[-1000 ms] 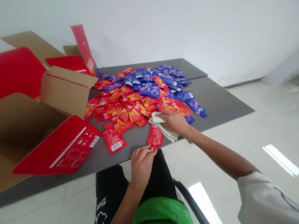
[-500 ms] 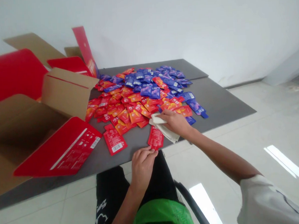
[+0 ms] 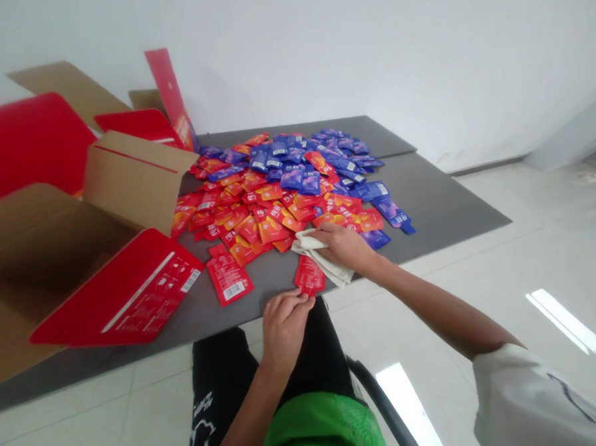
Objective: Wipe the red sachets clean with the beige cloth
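My left hand (image 3: 285, 330) rests at the table's near edge, its fingertips pinching the lower tip of a red foil sachet (image 3: 309, 275). My right hand (image 3: 344, 246) grips a folded white cloth (image 3: 327, 258) on the grey table (image 3: 427, 206), next to a heap of sachets. Red-orange sachets (image 3: 252, 215) fill the heap's near left, and blue-purple ones (image 3: 319, 165) lie toward the back. A single red sachet (image 3: 228, 276) lies with its barcode showing, apart from the heap.
An open cardboard box (image 3: 53, 222) with red flaps stands at the table's left, overlapping its corner. A red printed flap (image 3: 132, 291) hangs toward me. Below the table are my black shorts (image 3: 221, 380), a green cloth (image 3: 321, 431), a black curved chair rail (image 3: 382, 405) and a tiled floor (image 3: 529, 251).
My right hand and the white cloth have shifted slightly left across the table. My left hand and the red sachet stay nearly in place.
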A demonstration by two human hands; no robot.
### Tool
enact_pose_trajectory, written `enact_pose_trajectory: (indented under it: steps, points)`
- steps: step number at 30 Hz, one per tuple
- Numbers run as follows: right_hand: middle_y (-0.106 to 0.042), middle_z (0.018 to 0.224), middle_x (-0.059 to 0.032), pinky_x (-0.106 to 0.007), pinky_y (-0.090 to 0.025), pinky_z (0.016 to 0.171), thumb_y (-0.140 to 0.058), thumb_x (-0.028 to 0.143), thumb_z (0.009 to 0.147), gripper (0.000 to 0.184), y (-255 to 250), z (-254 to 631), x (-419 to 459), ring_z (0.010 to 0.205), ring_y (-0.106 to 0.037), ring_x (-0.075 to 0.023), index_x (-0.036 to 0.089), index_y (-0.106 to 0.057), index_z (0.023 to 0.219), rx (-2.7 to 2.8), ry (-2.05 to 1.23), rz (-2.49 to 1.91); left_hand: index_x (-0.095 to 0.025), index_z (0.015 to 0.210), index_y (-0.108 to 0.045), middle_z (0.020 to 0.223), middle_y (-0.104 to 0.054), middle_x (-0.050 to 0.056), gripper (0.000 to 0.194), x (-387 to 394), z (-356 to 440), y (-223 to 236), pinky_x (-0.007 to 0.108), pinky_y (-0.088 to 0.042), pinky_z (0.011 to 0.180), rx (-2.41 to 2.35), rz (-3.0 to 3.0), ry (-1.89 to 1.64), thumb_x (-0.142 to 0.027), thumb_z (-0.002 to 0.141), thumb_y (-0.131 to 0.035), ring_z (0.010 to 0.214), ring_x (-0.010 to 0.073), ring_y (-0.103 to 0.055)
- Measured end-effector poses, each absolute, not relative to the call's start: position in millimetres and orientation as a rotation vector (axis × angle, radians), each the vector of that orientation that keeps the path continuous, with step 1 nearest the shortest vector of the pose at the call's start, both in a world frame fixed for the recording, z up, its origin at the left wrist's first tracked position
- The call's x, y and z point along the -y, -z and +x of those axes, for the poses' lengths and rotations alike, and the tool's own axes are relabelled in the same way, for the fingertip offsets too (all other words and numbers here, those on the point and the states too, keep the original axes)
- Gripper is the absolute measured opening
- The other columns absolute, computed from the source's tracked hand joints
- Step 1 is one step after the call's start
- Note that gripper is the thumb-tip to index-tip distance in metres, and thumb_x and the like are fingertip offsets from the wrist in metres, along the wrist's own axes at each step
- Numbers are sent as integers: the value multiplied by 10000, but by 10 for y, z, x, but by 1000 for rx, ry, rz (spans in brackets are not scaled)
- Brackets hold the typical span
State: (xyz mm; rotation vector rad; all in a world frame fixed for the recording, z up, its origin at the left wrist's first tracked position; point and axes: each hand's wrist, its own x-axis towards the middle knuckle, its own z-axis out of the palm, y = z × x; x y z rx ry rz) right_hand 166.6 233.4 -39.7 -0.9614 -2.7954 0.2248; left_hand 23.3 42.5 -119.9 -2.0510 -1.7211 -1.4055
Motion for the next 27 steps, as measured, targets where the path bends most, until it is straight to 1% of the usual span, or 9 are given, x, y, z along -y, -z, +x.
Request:
enact_pose_trajectory:
  steps: [4, 9, 12, 16, 18, 22, 24, 25, 27]
  points:
    - [-671, 1240, -103, -252, -504, 801, -591, 194, 1000, 401, 284, 1716, -2106, 1047, -671, -215, 224, -637, 1397, 2749, -233, -894, -208, 996, -763, 918, -751, 15, 150, -415, 227, 1200, 355, -515, 890, 1717, -2075, 1405, -98, 939, -678, 1000, 195, -700]
    - [-676, 1273, -76, -256, -525, 836, -634, 236, 980, 405, 414, 1744, -1715, 1092, -675, -213, 274, -643, 1383, 2853, -444, -731, -220, 960, -761, 892, -749, 13, 124, -402, 207, 1190, 362, -513, 848, 1743, -2083, 1345, -136, 953, -671, 941, 205, -694]
    - [-669, 1293, -81, -251, -522, 840, -629, 248, 984, 389, 492, 1710, -1826, 1106, -672, -213, 268, -653, 1371, 2837, -466, -803, -229, 1001, -758, 917, -757, 14, 144, -406, 207, 1186, 362, -520, 869, 1724, -2098, 1355, -133, 964, -658, 979, 205, -701]
    - [-680, 1215, -99, -250, -505, 777, -595, 259, 1002, 370, 465, 1663, -2202, 1015, -684, -218, 234, -666, 1365, 2789, -305, -986, -232, 1012, -754, 916, -757, 9, 157, -416, 217, 1189, 363, -522, 873, 1714, -2079, 1360, -124, 969, -649, 991, 201, -705]
    - [-683, 1181, -98, -253, -501, 769, -590, 256, 1002, 372, 435, 1675, -2321, 978, -685, -217, 241, -667, 1366, 2771, -259, -1030, -229, 1015, -749, 904, -751, 7, 152, -414, 217, 1184, 366, -520, 871, 1720, -2079, 1350, -123, 967, -652, 990, 201, -703]
    - [-677, 1181, -105, -287, -517, 830, -565, 250, 1009, 366, 437, 1807, -2295, 999, -674, -227, 229, -658, 1363, 2612, -325, -890, -220, 1014, -739, 908, -733, 20, 132, -404, 223, 1112, 395, -527, 892, 1781, -2144, 1222, -128, 953, -665, 993, 218, -685]
    - [-678, 1158, -110, -310, -521, 867, -554, 287, 1020, 325, 467, 1907, -2211, 1015, -667, -234, 200, -679, 1307, 2451, -420, -798, -225, 1066, -736, 956, -732, 37, 162, -414, 237, 1050, 423, -537, 923, 1831, -2169, 1077, -137, 944, -677, 1023, 236, -674]
    - [-683, 1126, -107, -317, -523, 870, -555, 308, 1023, 301, 485, 1959, -2169, 1001, -666, -233, 192, -697, 1262, 2372, -464, -775, -228, 1127, -727, 1014, -736, 49, 212, -425, 246, 1022, 436, -542, 947, 1846, -2175, 1004, -138, 941, -679, 1067, 249, -668]
    - [-697, 1036, -91, -324, -528, 840, -574, 352, 1015, 265, 527, 2059, -2103, 938, -665, -228, 187, -735, 1146, 2241, -540, -786, -223, 1268, -681, 1194, -726, 81, 339, -460, 260, 986, 459, -547, 1004, 1839, -2174, 898, -130, 943, -669, 1212, 281, -632]
